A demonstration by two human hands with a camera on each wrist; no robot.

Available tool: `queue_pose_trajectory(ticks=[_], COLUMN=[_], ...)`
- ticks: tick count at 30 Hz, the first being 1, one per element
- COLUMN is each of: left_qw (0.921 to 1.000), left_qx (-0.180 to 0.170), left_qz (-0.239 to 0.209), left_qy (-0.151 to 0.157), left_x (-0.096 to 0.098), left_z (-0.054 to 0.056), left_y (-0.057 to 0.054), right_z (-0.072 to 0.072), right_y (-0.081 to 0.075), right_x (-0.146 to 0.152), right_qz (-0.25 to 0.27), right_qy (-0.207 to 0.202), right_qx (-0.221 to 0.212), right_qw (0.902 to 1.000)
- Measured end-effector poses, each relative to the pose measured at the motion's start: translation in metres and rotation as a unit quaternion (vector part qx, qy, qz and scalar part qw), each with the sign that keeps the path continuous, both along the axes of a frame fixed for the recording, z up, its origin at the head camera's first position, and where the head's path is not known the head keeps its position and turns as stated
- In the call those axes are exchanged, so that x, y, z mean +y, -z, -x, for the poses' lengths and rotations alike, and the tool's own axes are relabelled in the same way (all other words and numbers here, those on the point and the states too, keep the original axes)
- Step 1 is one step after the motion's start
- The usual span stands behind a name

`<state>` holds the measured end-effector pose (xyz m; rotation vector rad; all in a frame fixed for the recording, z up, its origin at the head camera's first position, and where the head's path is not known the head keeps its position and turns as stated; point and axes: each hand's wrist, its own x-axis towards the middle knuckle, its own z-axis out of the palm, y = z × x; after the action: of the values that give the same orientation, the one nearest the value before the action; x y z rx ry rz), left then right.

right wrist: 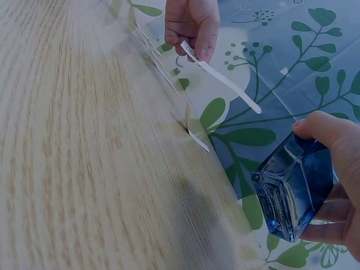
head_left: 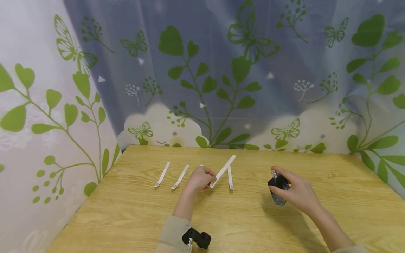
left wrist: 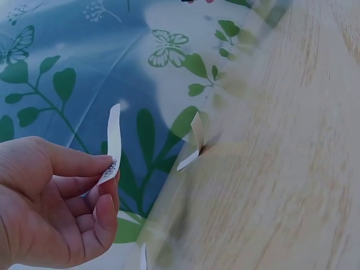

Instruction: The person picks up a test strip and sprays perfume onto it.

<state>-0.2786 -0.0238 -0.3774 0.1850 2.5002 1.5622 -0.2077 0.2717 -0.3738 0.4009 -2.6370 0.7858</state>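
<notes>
Between thumb and fingers, my left hand [head_left: 198,178] pinches a white paper test strip [head_left: 225,169] by its printed end. The strip slants up and to the right, raised over the table. My right hand [head_left: 300,194] grips a dark blue glass perfume bottle [head_left: 278,192], its index finger on the sprayer at the top. In the right wrist view the faceted base of the bottle [right wrist: 292,188] tilts toward the table. More white strips lie in a row: two to the left [head_left: 162,174], one mostly hidden behind my left hand, and one bent strip [head_left: 230,177] beside the held one.
The wooden table [head_left: 126,214] ends at a hanging curtain [head_left: 218,105] printed with leaves and butterflies. A similar pale curtain [head_left: 41,147] hangs along the left side. A black strap [head_left: 197,238] sits at my left sleeve.
</notes>
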Motion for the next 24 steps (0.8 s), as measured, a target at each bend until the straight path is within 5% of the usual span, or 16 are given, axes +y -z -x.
queue_pose_trajectory(ticks=[16, 24], left_qw=[0.9981, 0.9974], left_qx=[0.001, 0.004], left_qz=[-0.026, -0.038], left_qy=[0.057, 0.062], left_x=[0.006, 0.010], left_z=[-0.011, -0.014], left_y=[-0.008, -0.010], right_z=[0.002, 0.007], right_y=[-0.001, -0.004], right_x=[-0.006, -0.008], right_qz=[0.004, 0.002], right_qy=[-0.004, -0.001], right_qx=[0.015, 0.024], right_qw=[0.9999, 0.9997])
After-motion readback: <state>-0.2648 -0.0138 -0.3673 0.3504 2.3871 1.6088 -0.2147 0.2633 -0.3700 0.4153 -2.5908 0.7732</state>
